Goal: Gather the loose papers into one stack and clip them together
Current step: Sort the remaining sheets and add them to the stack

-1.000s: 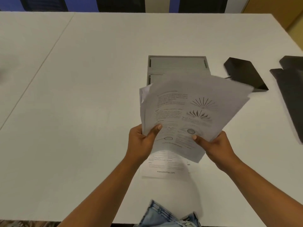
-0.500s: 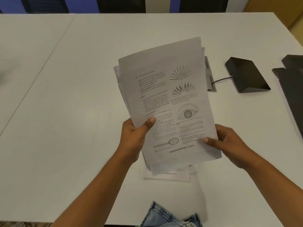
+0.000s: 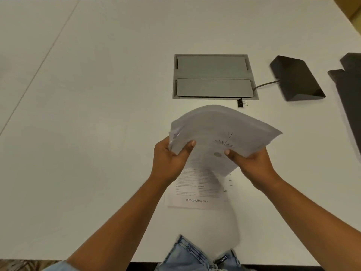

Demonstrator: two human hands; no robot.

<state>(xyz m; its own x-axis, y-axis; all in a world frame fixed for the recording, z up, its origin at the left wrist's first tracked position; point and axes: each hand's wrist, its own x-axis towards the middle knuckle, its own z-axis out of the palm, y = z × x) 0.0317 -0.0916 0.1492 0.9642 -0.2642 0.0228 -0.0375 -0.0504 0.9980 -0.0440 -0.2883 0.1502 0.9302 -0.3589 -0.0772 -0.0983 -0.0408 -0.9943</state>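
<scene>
Paper stack [image 3: 220,132], upright half a second ago, now tipped flat and blurred above table [image 3: 97,114]. Left hand [image 3: 170,159] and right hand [image 3: 252,161] both pinch near edge. One sheet [image 3: 197,194] left below; binder clip [image 3: 241,103] lies far-right, untouched.

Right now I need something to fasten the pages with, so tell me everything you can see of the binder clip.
The binder clip is small and black, with thin wire handles pointing right. It lies on the white table, just in front of the grey panel's near right corner. Neither hand touches it; it sits beyond the held papers.
</scene>
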